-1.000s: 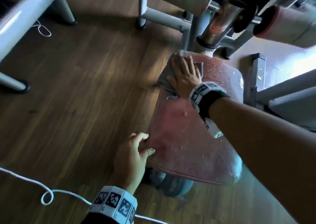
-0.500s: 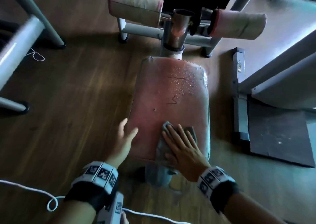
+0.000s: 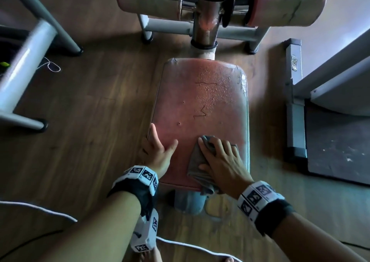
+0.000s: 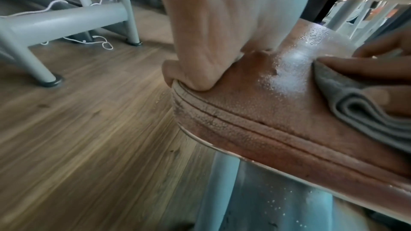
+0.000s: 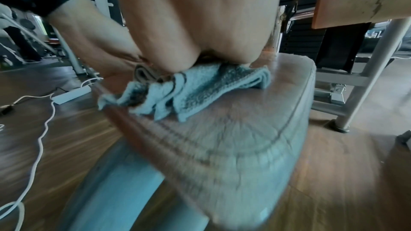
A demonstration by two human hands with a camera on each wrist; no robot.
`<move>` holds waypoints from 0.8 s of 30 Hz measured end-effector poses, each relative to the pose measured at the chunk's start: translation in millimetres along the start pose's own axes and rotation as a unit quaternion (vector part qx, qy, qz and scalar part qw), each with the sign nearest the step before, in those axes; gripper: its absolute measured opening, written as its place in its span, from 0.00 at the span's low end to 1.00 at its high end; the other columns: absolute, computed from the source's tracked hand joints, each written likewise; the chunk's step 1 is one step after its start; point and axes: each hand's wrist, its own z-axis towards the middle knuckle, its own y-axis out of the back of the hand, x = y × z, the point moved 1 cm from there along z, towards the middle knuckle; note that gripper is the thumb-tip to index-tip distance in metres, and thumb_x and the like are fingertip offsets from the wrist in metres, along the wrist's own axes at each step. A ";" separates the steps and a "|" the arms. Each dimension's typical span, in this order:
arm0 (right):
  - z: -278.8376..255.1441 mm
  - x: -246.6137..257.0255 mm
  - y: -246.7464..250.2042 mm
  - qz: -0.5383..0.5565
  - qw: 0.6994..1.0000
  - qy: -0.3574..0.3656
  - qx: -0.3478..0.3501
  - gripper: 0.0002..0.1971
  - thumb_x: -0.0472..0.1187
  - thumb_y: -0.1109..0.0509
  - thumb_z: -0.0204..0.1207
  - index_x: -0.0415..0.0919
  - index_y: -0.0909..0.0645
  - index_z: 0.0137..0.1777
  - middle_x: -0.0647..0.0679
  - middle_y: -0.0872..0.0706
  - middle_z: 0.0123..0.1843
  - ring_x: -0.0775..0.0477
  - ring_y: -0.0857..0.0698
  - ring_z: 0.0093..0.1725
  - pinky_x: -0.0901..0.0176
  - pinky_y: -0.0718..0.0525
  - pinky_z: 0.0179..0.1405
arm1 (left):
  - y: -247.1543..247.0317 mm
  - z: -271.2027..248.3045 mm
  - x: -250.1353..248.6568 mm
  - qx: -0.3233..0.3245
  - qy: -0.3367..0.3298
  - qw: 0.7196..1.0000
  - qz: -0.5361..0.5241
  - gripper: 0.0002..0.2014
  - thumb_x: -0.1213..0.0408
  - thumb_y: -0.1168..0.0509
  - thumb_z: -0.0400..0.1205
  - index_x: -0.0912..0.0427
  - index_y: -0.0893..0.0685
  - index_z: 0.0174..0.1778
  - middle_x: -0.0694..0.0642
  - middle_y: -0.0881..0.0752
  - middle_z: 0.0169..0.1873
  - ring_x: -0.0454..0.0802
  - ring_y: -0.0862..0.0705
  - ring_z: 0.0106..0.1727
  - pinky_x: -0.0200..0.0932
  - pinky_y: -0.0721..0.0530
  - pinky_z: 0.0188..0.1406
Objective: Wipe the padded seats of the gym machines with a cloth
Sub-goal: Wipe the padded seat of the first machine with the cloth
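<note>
On worn red seat (image 3: pixel 200 109), droplets at far end, folded grey cloth (image 3: pixel 195 165) under flat R hand (image 3: pixel 224 163), L hand (image 3: pixel 160 151) spread

Cracked grainy vinyl seat (image 3: pixel 200 105) — nubby terry cloth (image 5: pixel 200 87), wood-grain floor (image 3: pixel 100 121)

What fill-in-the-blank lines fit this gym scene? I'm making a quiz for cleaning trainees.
1. The right hand presses a grey ____ flat on the padded seat.
2. The left hand rests on the seat's ____ edge.
3. The droplets lie on the seat's ____ end, near the steel post.
4. The seat's cover is ____ in colour.

Missing: cloth; left; far; red
</note>
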 end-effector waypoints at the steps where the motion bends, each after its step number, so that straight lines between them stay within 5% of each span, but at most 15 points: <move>1: 9.3 -0.5 1.2 -0.003 1.000 0.000 0.001 0.36 0.61 0.40 0.77 0.44 0.37 0.82 0.44 0.29 0.71 0.41 0.25 0.59 0.41 0.20 0.58 | -0.3 0.4 0.3 -0.007 -0.010 1.000 0.005 0.50 0.25 0.51 0.72 0.41 0.72 0.81 0.51 0.65 0.84 0.50 0.62 0.85 0.60 0.60 0.83; 3: 28.8 -2.2 3.7 -0.010 1.000 0.001 0.002 0.37 0.61 0.39 0.76 0.45 0.37 0.82 0.44 0.28 0.71 0.41 0.25 0.58 0.41 0.21 0.55 | -0.1 0.8 0.6 -0.023 -0.025 0.999 0.015 0.46 0.32 0.48 0.78 0.45 0.69 0.82 0.50 0.63 0.84 0.47 0.62 0.84 0.58 0.60 0.83; 5: 48.1 -3.9 7.3 -0.011 1.000 0.006 -0.002 0.37 0.61 0.36 0.75 0.44 0.35 0.81 0.43 0.27 0.69 0.40 0.24 0.57 0.41 0.20 0.53 | 0.4 2.4 2.4 -0.035 -0.021 0.999 0.019 0.47 0.30 0.51 0.74 0.45 0.67 0.82 0.51 0.61 0.85 0.48 0.59 0.85 0.56 0.59 0.83; 12: 52.4 1.2 9.0 0.001 1.000 -0.007 -0.001 0.36 0.56 0.32 0.76 0.41 0.33 0.80 0.41 0.25 0.69 0.40 0.20 0.55 0.45 0.17 0.51 | -2.6 9.1 10.2 -0.017 -0.003 0.999 -0.036 0.45 0.26 0.52 0.66 0.27 0.72 0.72 0.50 0.61 0.85 0.53 0.56 0.85 0.62 0.54 0.82; 24: 59.7 3.6 9.1 0.029 0.999 -0.044 0.007 0.36 0.54 0.32 0.76 0.42 0.35 0.81 0.42 0.27 0.68 0.39 0.21 0.54 0.45 0.15 0.46 | 1.2 -1.0 -0.8 -0.030 0.023 0.999 0.012 0.45 0.26 0.58 0.63 0.32 0.70 0.74 0.53 0.57 0.85 0.53 0.54 0.85 0.56 0.52 0.82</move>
